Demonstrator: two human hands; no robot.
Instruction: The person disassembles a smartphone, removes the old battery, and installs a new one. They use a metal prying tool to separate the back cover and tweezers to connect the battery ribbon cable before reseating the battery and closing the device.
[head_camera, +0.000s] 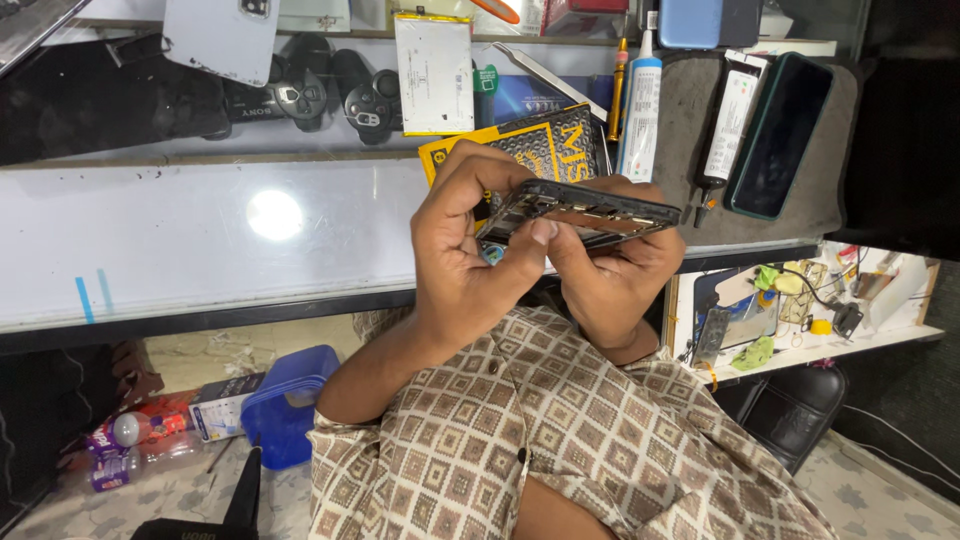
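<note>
Phone frame (585, 208): long axis left-right, nearly level; clasped by left hand (465, 255) and right hand (612, 285); glue tube (640, 110) on desk (200, 240) behind.

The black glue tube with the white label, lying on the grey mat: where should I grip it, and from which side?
Grip the black glue tube across its labelled middle, coming from above. It lies flat on the grey mat, nozzle toward the counter edge, and the dark phone sits close beside it, so the side nearer the white tube looks freer for a finger.
</note>
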